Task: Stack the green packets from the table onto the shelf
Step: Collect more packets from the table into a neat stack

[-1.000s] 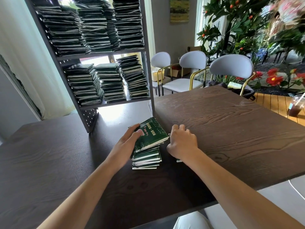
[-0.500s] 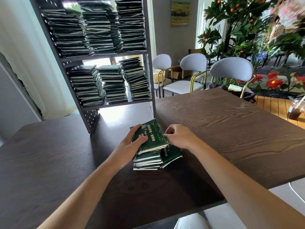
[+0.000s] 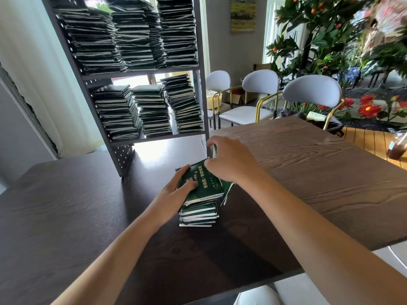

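A small stack of green packets (image 3: 199,213) sits on the dark wooden table (image 3: 66,216), in front of the grey shelf (image 3: 152,72). My left hand (image 3: 174,192) rests on the stack's left side, fingers lying over the tilted top packet (image 3: 206,183). My right hand (image 3: 231,160) is above the stack's far right corner and grips a green packet (image 3: 226,188) that stands on edge; only its lower and upper tips show past the fingers. Both shelf levels hold tall piles of the same packets (image 3: 152,111).
Three grey chairs (image 3: 310,93) stand behind the table's far edge. A plant with orange fruit (image 3: 308,29) and red flowers fills the back right. An iced drink cup (image 3: 396,148) stands at the right edge. A bag (image 3: 332,126) lies on the nearest chair.
My right hand has picked a packet up from beside the stack and lifted it up and away, toward the shelf. My left hand has stayed on the stack.
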Motion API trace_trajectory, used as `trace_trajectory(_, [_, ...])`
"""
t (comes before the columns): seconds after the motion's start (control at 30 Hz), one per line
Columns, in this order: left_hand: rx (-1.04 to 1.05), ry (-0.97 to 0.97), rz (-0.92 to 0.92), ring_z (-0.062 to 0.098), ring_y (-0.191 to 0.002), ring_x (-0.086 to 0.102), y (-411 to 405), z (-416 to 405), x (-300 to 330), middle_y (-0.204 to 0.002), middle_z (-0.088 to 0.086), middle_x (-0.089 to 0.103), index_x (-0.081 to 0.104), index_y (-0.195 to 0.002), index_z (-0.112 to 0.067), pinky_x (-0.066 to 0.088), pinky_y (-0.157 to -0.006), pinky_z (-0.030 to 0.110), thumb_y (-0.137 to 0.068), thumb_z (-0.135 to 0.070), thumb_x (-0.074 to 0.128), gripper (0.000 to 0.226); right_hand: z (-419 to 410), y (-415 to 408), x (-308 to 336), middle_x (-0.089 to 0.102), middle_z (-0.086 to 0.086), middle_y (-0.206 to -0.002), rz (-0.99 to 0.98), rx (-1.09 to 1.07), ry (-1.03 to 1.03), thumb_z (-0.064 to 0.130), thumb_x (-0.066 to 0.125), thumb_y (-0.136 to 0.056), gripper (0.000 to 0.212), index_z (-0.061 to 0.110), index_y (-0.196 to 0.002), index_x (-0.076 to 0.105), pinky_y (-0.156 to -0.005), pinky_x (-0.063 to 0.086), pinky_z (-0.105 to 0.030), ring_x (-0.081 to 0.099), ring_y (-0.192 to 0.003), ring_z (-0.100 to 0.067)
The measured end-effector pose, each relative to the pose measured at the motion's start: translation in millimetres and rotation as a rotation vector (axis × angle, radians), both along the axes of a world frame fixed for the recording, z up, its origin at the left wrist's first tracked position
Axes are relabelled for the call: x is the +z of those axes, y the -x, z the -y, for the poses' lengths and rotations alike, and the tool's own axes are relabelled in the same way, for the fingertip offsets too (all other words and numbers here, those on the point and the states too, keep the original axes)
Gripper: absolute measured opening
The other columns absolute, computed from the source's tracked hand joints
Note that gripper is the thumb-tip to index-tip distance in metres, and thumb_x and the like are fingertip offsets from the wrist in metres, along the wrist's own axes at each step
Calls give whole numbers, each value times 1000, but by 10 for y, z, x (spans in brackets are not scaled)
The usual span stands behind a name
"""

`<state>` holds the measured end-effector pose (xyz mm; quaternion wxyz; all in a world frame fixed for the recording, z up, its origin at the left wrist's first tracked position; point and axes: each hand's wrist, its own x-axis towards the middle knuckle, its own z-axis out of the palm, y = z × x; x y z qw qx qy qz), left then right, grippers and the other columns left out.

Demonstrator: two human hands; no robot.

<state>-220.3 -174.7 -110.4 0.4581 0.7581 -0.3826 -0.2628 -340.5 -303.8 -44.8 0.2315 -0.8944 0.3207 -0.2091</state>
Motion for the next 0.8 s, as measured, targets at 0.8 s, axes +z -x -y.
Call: trace_trajectory(0.8, [-8, 51, -112, 3, -101, 71, 43, -71, 38, -112, -20, 74, 47, -137, -51, 51, -99, 32, -95, -47, 63, 45, -155, 110, -137, 49, 0, -152, 305, 6, -485, 16, 58, -95, 56, 28, -148, 48, -98, 42, -22, 53, -127, -14])
